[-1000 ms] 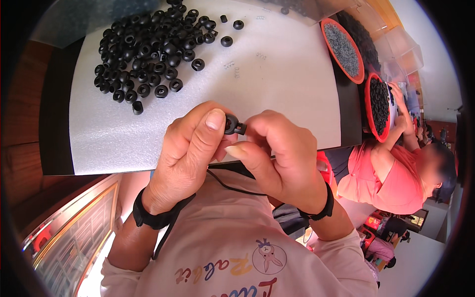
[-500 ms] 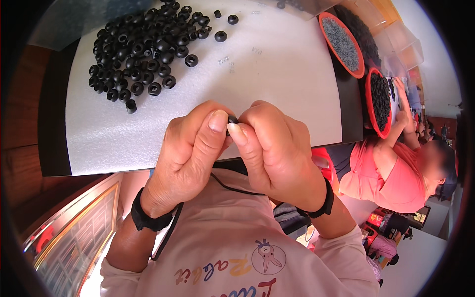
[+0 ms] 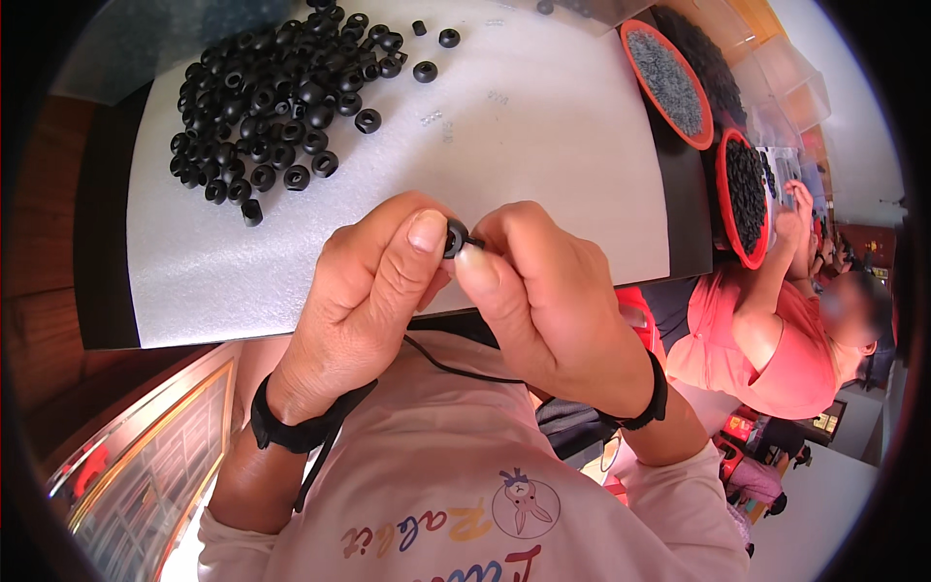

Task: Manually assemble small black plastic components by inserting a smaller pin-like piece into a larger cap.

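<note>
My left hand (image 3: pixel 373 272) pinches a round black bead-like piece (image 3: pixel 454 239) with a hole through it, between thumb and fingers. Facing it, my right hand (image 3: pixel 543 291) is closed in a pinch. A small black part (image 3: pixel 475 242) shows at its fingertips, right beside the bead-like piece; its shape is mostly covered by the thumb and finger. Both hands hover over the near edge of the white foam sheet (image 3: pixel 562 194). Beyond my left hand lies a heap of similar black bead-like pieces (image 3: pixel 262 107), with a few strays to its right.
At the far right stand an orange-rimmed bowl of small grey parts (image 3: pixel 664 82) and a red bowl of black parts (image 3: pixel 745 199). Clear plastic bins (image 3: pixel 786 82) are behind them. A person in a coral shirt (image 3: pixel 752 339) sits at the right, arms over the table.
My fingertips have parted slightly, so more of the bead-like piece and the small black part shows. The right hand has shifted a little. The co-worker's hands have moved.
</note>
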{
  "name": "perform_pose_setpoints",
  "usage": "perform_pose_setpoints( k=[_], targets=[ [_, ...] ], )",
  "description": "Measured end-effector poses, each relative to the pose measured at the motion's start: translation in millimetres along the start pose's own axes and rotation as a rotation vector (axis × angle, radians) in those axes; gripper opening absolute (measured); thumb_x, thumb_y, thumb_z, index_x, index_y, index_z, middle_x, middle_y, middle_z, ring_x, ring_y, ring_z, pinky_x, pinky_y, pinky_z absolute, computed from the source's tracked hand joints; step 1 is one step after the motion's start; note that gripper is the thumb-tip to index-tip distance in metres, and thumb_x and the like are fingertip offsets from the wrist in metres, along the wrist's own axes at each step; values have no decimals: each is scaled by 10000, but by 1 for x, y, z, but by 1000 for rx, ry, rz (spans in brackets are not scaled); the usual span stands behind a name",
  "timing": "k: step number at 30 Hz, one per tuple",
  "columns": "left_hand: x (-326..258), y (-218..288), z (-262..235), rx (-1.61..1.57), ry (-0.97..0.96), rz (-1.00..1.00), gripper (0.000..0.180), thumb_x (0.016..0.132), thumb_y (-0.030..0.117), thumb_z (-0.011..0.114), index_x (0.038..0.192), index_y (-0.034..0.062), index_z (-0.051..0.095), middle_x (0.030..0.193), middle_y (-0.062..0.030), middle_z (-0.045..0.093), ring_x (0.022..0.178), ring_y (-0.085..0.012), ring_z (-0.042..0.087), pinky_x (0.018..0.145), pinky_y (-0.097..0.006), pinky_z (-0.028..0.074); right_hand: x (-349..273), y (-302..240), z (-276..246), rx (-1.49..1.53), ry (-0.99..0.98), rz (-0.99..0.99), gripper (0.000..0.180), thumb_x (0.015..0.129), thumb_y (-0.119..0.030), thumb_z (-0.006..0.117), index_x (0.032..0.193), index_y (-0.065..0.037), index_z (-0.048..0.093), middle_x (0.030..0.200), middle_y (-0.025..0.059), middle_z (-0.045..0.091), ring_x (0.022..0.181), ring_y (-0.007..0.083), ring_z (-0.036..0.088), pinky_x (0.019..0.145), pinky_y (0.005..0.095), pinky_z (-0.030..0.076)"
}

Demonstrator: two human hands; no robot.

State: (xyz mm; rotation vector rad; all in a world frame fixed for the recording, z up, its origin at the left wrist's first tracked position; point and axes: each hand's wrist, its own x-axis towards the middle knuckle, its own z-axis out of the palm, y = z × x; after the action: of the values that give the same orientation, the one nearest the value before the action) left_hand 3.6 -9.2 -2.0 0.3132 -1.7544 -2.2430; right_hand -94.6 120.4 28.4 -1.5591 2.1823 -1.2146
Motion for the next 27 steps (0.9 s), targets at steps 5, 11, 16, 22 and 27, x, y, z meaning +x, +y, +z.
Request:
perform_pose_setpoints(
  k=[5, 11, 16, 22, 27],
  targets=[
    [-2, 2, 3, 122, 51, 53, 381, 1026, 311, 405, 858, -1, 546, 635, 15, 457, 583, -59, 383, 523, -223, 337, 0, 3, 9, 169, 16, 107, 216, 988, -159, 482, 880, 27, 501, 719, 128, 550, 580, 181, 513, 530, 283, 416],
    [-3, 2, -2, 57, 26, -30, 367, 1025, 283, 405, 816, 3, 518, 624, 17, 442, 576, -60, 369, 520, -225, 333, 3, 13, 12, -1, 62, -132, 165, 924, -125, 557, 819, -31, 470, 679, 120, 517, 568, 322, 541, 482, 392, 414],
    [0, 8, -7, 37, -34, -135, 358, 1019, 270, 417, 771, 21, 486, 622, 18, 428, 575, -57, 353, 510, -234, 314, 4, 18, 4, -234, 19, -305, 152, 850, -100, 614, 828, -44, 474, 674, 94, 477, 555, 280, 523, 442, 371, 393],
    [5, 7, -15, -82, -107, -228, 340, 1008, 265, 439, 757, 39, 479, 629, 35, 397, 573, -50, 337, 503, -224, 297, 7, 15, -3, -406, 15, -417, 186, 759, -71, 648, 817, -54, 472, 653, 80, 467, 532, 252, 523, 436, 364, 396],
    [1, 6, -8, -78, -65, -226, 334, 1011, 279, 438, 789, 36, 491, 654, 33, 400, 590, -51, 346, 517, -218, 313, 6, 10, 0, -242, -43, -271, 140, 859, -94, 580, 804, -35, 465, 640, 108, 492, 508, 299, 525, 440, 379, 401]
  ],
)
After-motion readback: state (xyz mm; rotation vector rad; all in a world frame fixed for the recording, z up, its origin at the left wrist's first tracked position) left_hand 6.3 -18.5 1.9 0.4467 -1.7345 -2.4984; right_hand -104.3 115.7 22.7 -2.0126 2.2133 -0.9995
